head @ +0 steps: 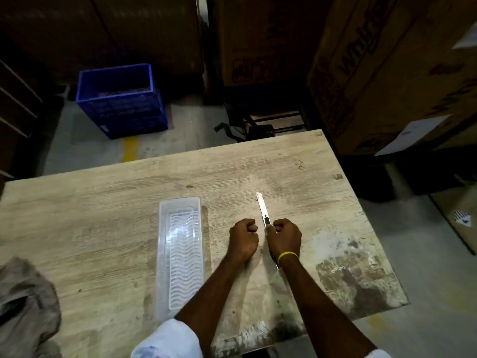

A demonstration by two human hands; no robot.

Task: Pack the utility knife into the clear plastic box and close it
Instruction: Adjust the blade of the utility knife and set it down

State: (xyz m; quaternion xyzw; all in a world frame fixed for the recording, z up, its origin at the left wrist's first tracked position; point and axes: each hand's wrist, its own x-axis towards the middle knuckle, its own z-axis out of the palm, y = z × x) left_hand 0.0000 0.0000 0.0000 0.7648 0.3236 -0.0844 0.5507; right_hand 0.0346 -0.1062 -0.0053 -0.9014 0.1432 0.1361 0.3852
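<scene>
The utility knife (262,208) lies on the wooden table (103,202) with its silver blade extended and pointing away from me. My right hand (284,237), with a yellow band on the wrist, is closed around the knife's handle. Just left of it my left hand (244,237) rests as a fist on the table and holds nothing that I can see. The clear plastic box (165,254) lies open to the left of both hands, long side running away from me. A ribbed clear piece (184,257), perhaps its lid, lies inside it.
A crumpled grey cloth (25,303) sits at the table's near left corner. The table's right part is stained and worn (356,277). Beyond the table a blue crate (121,99) stands on the floor, and large cardboard cartons (387,73) rise at the back and right.
</scene>
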